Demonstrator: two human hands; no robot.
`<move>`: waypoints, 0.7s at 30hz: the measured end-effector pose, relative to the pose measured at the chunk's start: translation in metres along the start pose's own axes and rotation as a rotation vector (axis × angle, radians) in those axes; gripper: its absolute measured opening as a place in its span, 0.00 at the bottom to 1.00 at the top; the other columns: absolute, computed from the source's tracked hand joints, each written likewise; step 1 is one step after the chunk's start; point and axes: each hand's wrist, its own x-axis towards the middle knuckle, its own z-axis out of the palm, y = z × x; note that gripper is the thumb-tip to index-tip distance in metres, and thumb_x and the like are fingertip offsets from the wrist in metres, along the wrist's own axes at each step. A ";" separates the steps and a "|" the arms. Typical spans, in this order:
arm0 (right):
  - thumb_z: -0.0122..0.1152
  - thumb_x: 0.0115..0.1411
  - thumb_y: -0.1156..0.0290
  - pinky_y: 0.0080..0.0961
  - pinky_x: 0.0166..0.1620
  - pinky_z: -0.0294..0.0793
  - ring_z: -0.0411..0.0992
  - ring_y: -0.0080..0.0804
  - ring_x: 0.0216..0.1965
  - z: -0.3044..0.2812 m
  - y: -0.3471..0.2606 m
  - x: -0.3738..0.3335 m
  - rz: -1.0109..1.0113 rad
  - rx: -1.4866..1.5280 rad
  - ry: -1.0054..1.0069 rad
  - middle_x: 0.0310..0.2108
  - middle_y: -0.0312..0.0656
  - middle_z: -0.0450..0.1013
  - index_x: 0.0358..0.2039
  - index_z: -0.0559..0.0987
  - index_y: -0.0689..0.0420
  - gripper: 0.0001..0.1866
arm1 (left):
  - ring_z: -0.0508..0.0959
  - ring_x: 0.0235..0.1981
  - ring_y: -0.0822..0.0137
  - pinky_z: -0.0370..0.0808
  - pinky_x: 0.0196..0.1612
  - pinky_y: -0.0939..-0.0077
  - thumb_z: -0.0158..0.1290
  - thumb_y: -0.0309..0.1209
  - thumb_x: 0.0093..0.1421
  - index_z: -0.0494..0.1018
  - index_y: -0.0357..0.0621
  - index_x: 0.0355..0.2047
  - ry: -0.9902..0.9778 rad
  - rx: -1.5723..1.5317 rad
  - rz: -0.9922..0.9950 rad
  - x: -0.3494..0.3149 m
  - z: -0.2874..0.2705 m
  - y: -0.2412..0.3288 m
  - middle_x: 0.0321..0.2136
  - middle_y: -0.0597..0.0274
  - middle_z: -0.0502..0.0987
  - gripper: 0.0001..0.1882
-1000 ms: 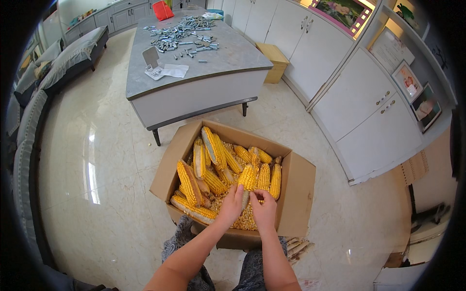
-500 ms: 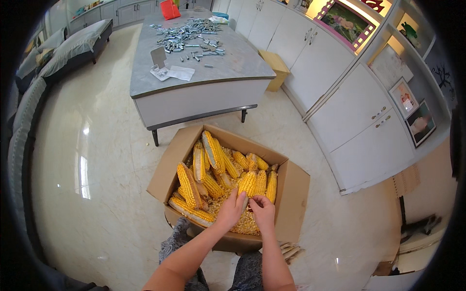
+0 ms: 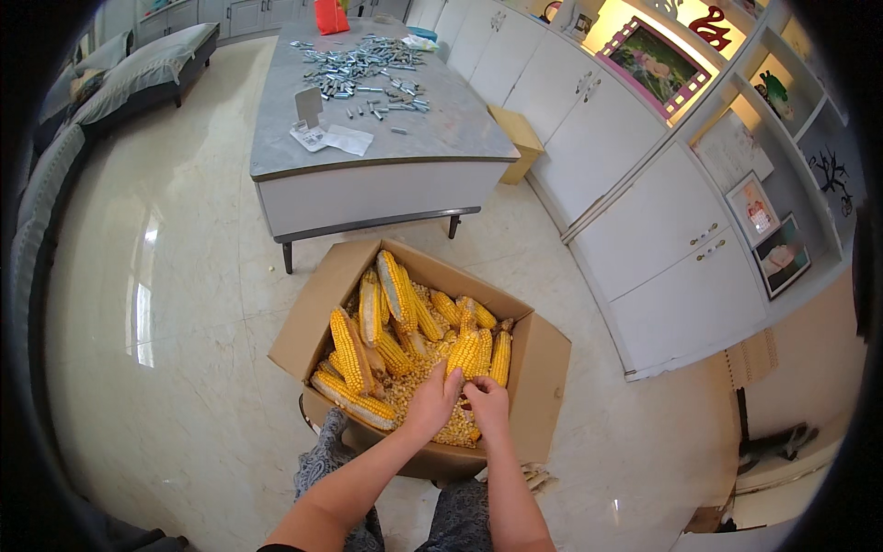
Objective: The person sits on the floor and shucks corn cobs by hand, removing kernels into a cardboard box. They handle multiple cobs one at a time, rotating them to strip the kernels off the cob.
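Note:
An open cardboard box (image 3: 544,379) stands on the floor in front of my legs. Loose yellow kernels (image 3: 411,386) cover its inside, and several ears of corn (image 3: 348,350) lie on top of them. My left hand (image 3: 434,403) is wrapped around the lower part of an ear of corn (image 3: 463,355) that points away from me. Close beside it, my right hand (image 3: 487,406) has its fingers bent and pressed at the near end of the same ear. Its fingertips are partly hidden, so any loose kernels between them cannot be made out.
Beyond the box stands a grey table (image 3: 276,147) with many small metal tubes (image 3: 368,64), papers (image 3: 348,140) and a red bag (image 3: 330,17). White cabinets (image 3: 685,294) line the right side. A sofa (image 3: 152,74) runs along the left. Dry husks or cobs (image 3: 536,477) lie beside the box.
The whole view has shifted slightly, with the box now a little further left. Both hands stay on the same ear, the right fingers having moved slightly along its near end.

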 end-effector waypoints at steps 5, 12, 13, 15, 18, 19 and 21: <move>0.55 0.53 0.73 0.19 0.26 0.74 0.70 0.22 0.27 -0.006 0.014 -0.002 -0.055 0.049 -0.073 0.26 0.36 0.69 0.32 0.73 0.61 0.07 | 0.74 0.38 0.56 0.69 0.40 0.68 0.37 0.49 0.63 0.61 0.31 0.51 0.032 -0.276 -0.033 0.011 0.013 -0.021 0.38 0.47 0.73 0.30; 0.60 0.52 0.73 0.18 0.29 0.72 0.69 0.22 0.31 -0.003 0.018 -0.004 -0.221 0.220 0.125 0.27 0.35 0.69 0.33 0.73 0.61 0.09 | 0.72 0.40 0.61 0.67 0.45 0.75 0.36 0.49 0.63 0.62 0.30 0.50 -0.138 -0.414 -0.286 0.003 -0.003 0.006 0.38 0.52 0.72 0.30; 0.61 0.52 0.74 0.19 0.30 0.72 0.70 0.23 0.31 -0.002 0.017 -0.004 -0.269 0.158 0.133 0.27 0.36 0.70 0.32 0.73 0.61 0.08 | 0.72 0.39 0.62 0.67 0.45 0.75 0.35 0.49 0.64 0.63 0.30 0.50 -0.198 -0.439 -0.387 -0.001 -0.008 0.017 0.38 0.52 0.72 0.30; 0.61 0.51 0.75 0.19 0.31 0.72 0.70 0.23 0.31 -0.001 0.009 -0.005 -0.364 0.034 0.145 0.28 0.37 0.71 0.31 0.74 0.62 0.08 | 0.72 0.36 0.63 0.69 0.41 0.76 0.35 0.48 0.64 0.64 0.31 0.48 -0.095 -0.336 -0.154 0.003 0.002 -0.003 0.36 0.54 0.72 0.29; 0.62 0.50 0.75 0.21 0.32 0.72 0.72 0.25 0.31 -0.003 0.002 -0.006 -0.431 -0.149 0.223 0.27 0.39 0.73 0.29 0.75 0.62 0.07 | 0.72 0.33 0.64 0.69 0.39 0.75 0.34 0.47 0.65 0.65 0.32 0.45 0.012 -0.253 0.046 0.009 0.017 -0.025 0.34 0.55 0.72 0.27; 0.62 0.49 0.75 0.21 0.33 0.72 0.72 0.26 0.30 -0.003 0.000 -0.008 -0.488 -0.205 0.269 0.26 0.40 0.73 0.28 0.75 0.61 0.06 | 0.72 0.33 0.64 0.69 0.38 0.75 0.34 0.47 0.65 0.65 0.33 0.44 0.038 -0.238 0.088 0.011 0.020 -0.028 0.33 0.55 0.72 0.26; 0.62 0.48 0.75 0.22 0.33 0.72 0.72 0.29 0.29 -0.001 -0.005 -0.012 -0.599 -0.324 0.364 0.25 0.41 0.73 0.26 0.75 0.60 0.05 | 0.71 0.33 0.64 0.68 0.40 0.74 0.34 0.47 0.65 0.65 0.33 0.44 -0.015 -0.298 0.002 0.011 0.022 -0.028 0.32 0.54 0.71 0.26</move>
